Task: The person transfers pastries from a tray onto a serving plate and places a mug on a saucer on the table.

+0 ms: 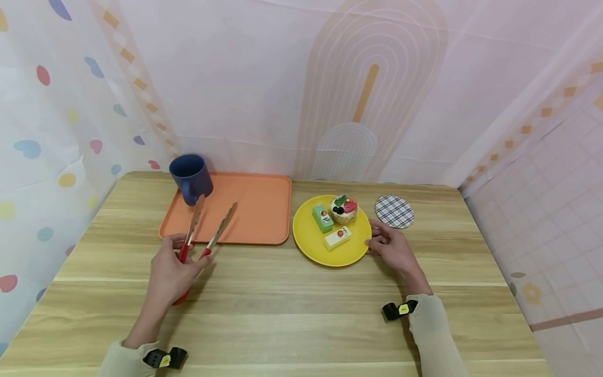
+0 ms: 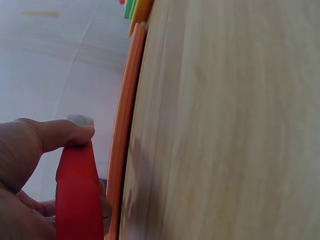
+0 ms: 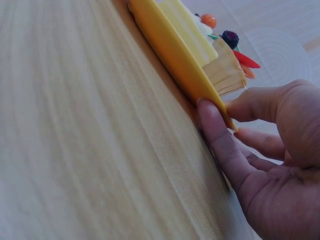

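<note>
My left hand (image 1: 171, 275) holds a pair of tongs (image 1: 192, 230) by the red handles, its metal arms spread apart and pointing over the near edge of an orange tray (image 1: 249, 209). In the left wrist view the thumb presses along the red handle (image 2: 77, 195). My right hand (image 1: 393, 248) pinches the right rim of a yellow plate (image 1: 306, 241), thumb and fingers on the edge in the right wrist view. On that plate sit a green cake slice (image 1: 322, 219), a pale yellow cake slice (image 1: 337, 238) and a fruit-topped cupcake (image 1: 343, 209).
A dark blue mug (image 1: 195, 178) stands on the tray's back left corner. Right of the plate lies a round checked coaster (image 1: 394, 211). Behind the wooden table (image 1: 292, 314) hang patterned curtains (image 1: 245, 84), which also line both sides.
</note>
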Motion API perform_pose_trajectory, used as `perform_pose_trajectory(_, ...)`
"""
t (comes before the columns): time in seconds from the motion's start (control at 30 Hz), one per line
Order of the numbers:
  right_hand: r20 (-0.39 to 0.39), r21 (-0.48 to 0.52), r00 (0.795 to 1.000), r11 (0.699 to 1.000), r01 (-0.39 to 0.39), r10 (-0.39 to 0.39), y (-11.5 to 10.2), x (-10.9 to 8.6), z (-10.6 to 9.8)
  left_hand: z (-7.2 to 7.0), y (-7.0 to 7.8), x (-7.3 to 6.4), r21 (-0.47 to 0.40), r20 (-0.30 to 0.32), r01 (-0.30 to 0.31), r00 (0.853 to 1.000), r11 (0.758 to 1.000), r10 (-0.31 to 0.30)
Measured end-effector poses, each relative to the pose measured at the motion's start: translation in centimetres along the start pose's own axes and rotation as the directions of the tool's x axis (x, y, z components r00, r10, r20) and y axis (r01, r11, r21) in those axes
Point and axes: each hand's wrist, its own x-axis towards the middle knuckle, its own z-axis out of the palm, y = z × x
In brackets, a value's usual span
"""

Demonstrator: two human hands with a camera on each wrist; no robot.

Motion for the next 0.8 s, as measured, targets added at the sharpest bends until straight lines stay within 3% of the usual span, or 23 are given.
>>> perform_pose_trajectory(0.8, 0.001, -0.005, 1.000, 1.000, 0.007, -0.007, 0.1, -0.1, 0.0, -0.4, -1.4, -0.8, 0.039, -0.009, 0.090, 0.996, 0.995, -0.090)
